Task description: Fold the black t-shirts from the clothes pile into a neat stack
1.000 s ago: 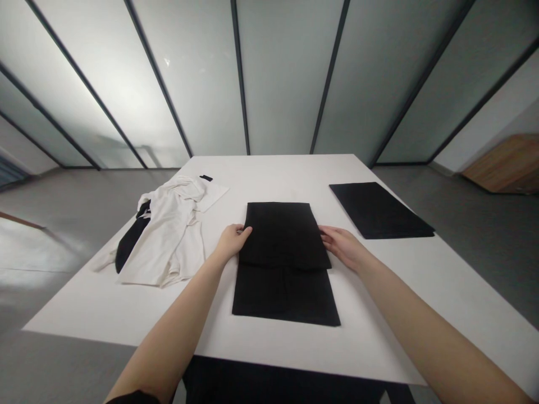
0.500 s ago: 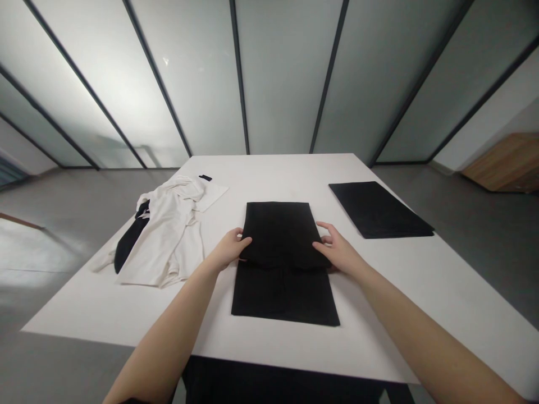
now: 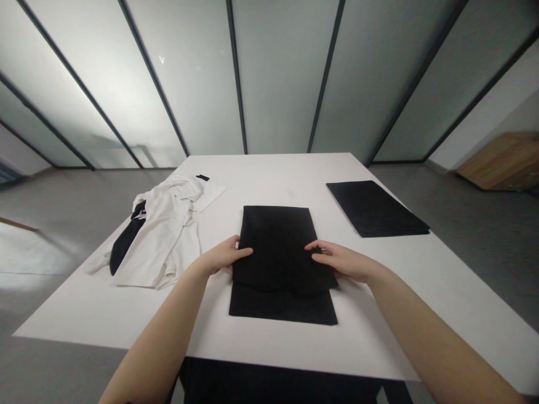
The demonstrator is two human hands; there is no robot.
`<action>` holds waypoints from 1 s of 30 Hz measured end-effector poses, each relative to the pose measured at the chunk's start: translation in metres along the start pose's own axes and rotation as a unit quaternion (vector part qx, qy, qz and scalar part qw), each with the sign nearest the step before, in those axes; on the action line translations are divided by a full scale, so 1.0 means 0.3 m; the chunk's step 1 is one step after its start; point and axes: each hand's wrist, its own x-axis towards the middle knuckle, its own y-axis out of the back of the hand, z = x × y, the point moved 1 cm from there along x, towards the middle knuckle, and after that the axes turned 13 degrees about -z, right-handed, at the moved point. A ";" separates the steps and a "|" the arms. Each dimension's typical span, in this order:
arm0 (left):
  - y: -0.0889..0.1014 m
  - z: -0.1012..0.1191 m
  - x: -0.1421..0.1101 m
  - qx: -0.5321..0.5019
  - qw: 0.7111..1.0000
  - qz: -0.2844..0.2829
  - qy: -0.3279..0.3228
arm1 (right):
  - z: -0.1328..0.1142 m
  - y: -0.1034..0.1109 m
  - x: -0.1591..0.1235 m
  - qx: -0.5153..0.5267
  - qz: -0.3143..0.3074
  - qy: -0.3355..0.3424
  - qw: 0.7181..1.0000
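A folded black garment [image 3: 278,241] lies at the near middle of the table, its upper layer covering most of a lower layer [image 3: 278,306] that shows as a strip toward me. What kind of garment it is cannot be told. On its left edge my left hand [image 3: 225,255] is closed, thumb on top and fingers around the side. My right hand [image 3: 341,260] holds the right edge, with thumb and forefinger over the top; its other fingers are partly hidden.
At the right of the white table [image 3: 269,348] lies another flat black folded piece [image 3: 374,209]. A loose white garment [image 3: 164,230] with a black part is spread on the left. A small black item [image 3: 202,177] is behind it. Frosted panels [image 3: 278,78] stand beyond the table.
Both hands have slid toward me, drawing the upper black layer down over more of the lower one. My right hand has brought its thumb and forefinger onto the top.
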 end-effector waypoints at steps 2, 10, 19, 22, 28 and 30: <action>-0.014 -0.001 0.025 0.026 0.998 0.053 -0.030 | 0.006 -0.009 0.015 -0.007 0.031 0.020 0.999; -0.014 -0.007 0.078 0.330 0.911 0.244 -0.049 | 0.047 0.007 0.085 -0.097 0.250 0.019 0.963; -0.010 0.012 0.025 0.246 0.963 0.098 -0.037 | -0.002 -0.018 0.045 -0.154 0.144 0.060 0.976; -0.001 0.009 -0.006 0.160 0.986 0.006 0.045 | -0.013 -0.027 0.019 -0.085 0.096 0.058 0.990; 0.003 0.003 -0.016 0.110 0.990 -0.041 0.080 | 0.003 -0.017 -0.009 -0.086 0.027 -0.041 0.995; -0.001 0.000 0.001 0.131 0.990 -0.025 0.049 | 0.018 -0.017 0.007 -0.077 0.048 -0.018 0.996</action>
